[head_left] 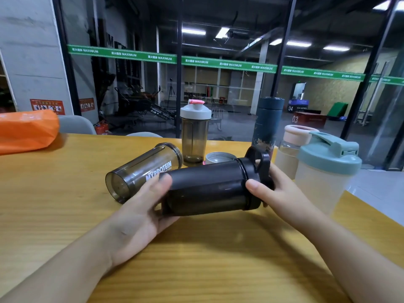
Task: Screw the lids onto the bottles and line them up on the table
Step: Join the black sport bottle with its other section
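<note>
A black shaker bottle (205, 189) lies sideways in both my hands above the wooden table (196, 254). My left hand (142, 206) grips its base end. My right hand (275, 189) holds the black lid (253, 171) at its mouth, thumb on the lid's rim. A smoky "MYPROTEIN" bottle (142, 171) lies on its side, lidless, just behind. A loose grey lid (218, 158) sits behind the black bottle. Standing with lids on: a smoky bottle with a white lid (195, 132), a dark blue flask (267, 125), a pink-lidded bottle (290, 147) and a frosted bottle with a green lid (325, 171).
An orange bag (26, 132) lies on the table's far left. Grey chair backs (76, 125) stand behind the table, in front of a glass wall. The table's right edge runs diagonally near the green-lidded bottle.
</note>
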### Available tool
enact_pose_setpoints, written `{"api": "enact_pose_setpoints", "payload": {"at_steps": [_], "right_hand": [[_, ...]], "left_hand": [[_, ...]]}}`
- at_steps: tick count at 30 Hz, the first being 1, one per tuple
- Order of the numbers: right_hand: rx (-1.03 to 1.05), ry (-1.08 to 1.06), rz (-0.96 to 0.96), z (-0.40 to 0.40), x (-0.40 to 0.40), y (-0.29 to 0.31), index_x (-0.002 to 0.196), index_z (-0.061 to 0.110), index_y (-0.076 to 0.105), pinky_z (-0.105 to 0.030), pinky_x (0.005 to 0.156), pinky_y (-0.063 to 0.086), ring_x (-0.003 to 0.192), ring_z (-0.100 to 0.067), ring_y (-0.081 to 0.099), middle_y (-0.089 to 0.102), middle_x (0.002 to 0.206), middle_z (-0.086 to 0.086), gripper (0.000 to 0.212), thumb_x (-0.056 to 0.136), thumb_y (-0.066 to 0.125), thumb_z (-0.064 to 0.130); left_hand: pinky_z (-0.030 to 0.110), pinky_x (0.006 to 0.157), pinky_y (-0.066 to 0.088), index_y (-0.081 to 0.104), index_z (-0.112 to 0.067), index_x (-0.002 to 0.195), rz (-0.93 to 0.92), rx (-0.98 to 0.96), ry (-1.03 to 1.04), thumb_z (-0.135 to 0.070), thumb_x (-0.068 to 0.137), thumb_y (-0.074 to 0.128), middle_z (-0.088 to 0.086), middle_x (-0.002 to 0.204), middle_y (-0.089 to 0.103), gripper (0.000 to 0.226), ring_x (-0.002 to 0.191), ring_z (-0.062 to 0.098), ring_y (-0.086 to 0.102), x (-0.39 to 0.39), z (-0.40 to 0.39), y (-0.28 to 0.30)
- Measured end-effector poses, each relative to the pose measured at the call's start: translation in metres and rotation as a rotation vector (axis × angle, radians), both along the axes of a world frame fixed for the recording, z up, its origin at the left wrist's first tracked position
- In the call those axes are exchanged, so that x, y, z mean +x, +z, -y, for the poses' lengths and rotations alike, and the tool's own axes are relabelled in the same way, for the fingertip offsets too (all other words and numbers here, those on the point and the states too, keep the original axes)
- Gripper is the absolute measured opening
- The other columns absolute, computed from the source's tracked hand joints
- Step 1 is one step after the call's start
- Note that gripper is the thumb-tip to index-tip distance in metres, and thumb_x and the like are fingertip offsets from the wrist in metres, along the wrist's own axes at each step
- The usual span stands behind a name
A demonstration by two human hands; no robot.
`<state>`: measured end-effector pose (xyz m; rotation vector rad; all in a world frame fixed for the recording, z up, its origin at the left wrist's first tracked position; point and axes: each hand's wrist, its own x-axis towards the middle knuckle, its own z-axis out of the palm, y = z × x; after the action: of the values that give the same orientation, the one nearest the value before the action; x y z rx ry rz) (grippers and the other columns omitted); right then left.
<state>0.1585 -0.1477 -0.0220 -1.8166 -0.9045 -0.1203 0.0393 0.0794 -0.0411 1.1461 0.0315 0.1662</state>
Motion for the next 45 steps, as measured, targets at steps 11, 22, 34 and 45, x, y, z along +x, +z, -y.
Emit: {"api": "enact_pose_setpoints", "payload": {"at_steps": [11, 22, 34, 45], "right_hand": [[-0.017, 0.093, 0.156, 0.000, -0.001, -0.001, 0.115, 0.058, 0.044, -0.020, 0.092, 0.044, 0.110, -0.002, 0.057, 0.062, 0.114, 0.022, 0.064, 0.060, 0.075, 0.064], [-0.113, 0.027, 0.155, 0.001, -0.005, 0.002, 0.110, 0.053, 0.041, 0.001, 0.079, 0.037, 0.104, 0.022, 0.050, 0.053, 0.107, 0.049, 0.053, 0.062, 0.062, 0.058], [-0.081, -0.044, 0.099, 0.000, -0.003, 0.006, 0.106, 0.040, 0.055, -0.006, 0.074, 0.042, 0.099, 0.009, 0.059, 0.063, 0.102, 0.036, 0.053, 0.061, 0.054, 0.066], [0.168, -0.114, -0.068, -0.008, 0.002, -0.004, 0.115, 0.035, 0.046, -0.015, 0.078, 0.046, 0.096, 0.002, 0.060, 0.064, 0.105, 0.014, 0.069, 0.054, 0.061, 0.064]], "left_hand": [[0.037, 0.063, 0.061, 0.056, -0.013, 0.123, -0.180, -0.067, 0.089, -0.048, 0.061, 0.066, 0.023, 0.121, 0.060, 0.071, 0.097, 0.041, 0.065, -0.003, 0.003, 0.005], [0.036, 0.069, 0.061, 0.076, -0.015, 0.092, -0.082, -0.085, 0.040, -0.027, 0.072, 0.070, 0.017, 0.115, 0.068, 0.025, 0.104, 0.034, 0.065, -0.002, -0.002, 0.003], [0.043, 0.089, 0.051, 0.074, -0.028, 0.105, 0.043, -0.147, -0.104, -0.016, 0.025, 0.099, 0.012, 0.114, 0.071, 0.085, 0.104, 0.031, 0.067, 0.003, -0.011, -0.003], [0.033, 0.066, 0.047, 0.058, -0.042, 0.122, 0.065, 0.160, -0.042, -0.036, 0.030, 0.095, 0.003, 0.113, 0.072, 0.099, 0.087, 0.019, 0.069, -0.003, -0.006, 0.001]]}}
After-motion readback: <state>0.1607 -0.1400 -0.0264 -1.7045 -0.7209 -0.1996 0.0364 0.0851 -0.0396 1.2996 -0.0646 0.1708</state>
